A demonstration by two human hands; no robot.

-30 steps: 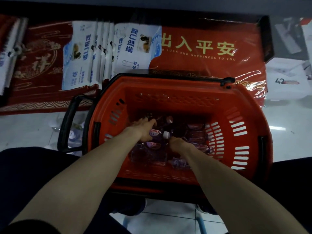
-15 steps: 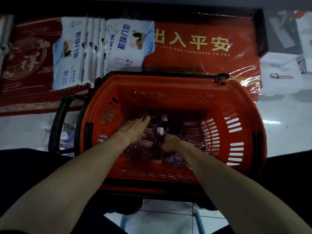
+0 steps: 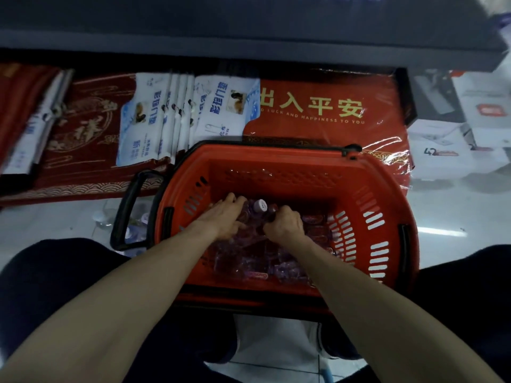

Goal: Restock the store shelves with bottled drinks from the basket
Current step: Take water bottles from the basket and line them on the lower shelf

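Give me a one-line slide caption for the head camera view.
Seen from above, the left hand rests on and the right hand grips bottled drinks in an orange basket.

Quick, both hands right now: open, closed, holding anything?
Left hand: open, straight fingers resting on the bottles in the basket.
Right hand: closed, grip round one bottle.
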